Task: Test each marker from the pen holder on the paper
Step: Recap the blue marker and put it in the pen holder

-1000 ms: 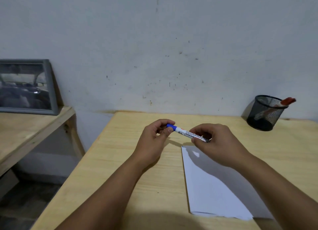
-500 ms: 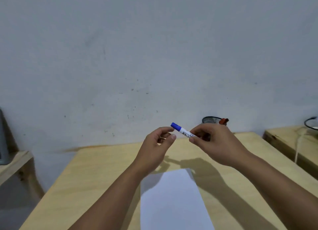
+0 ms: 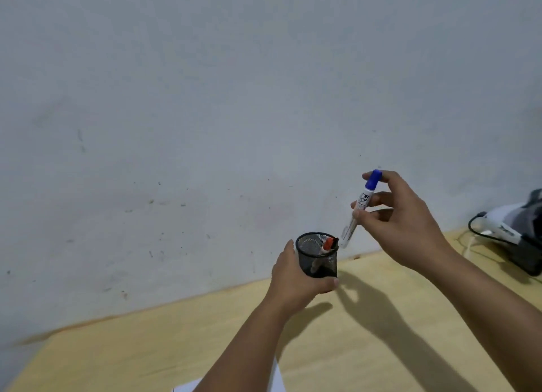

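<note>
My left hand (image 3: 296,277) grips the black mesh pen holder (image 3: 318,255) from its left side, at the back of the wooden table. A red-capped marker (image 3: 415,246) leans inside the holder. My right hand (image 3: 401,218) holds a white marker with a blue cap (image 3: 361,207) nearly upright, cap up, its lower end just above and right of the holder's rim. Only a corner of the white paper (image 3: 275,381) shows at the bottom edge, partly behind my left forearm.
The light wooden table (image 3: 146,344) butts against a grey scuffed wall (image 3: 234,98). At the far right a dark device with white parts and a black cable (image 3: 516,230) lies on a second wooden surface.
The view swung right and up. My left hand let go of the blue marker and took hold of the pen holder. My right hand carried the capped marker over to the holder and turned it upright.
</note>
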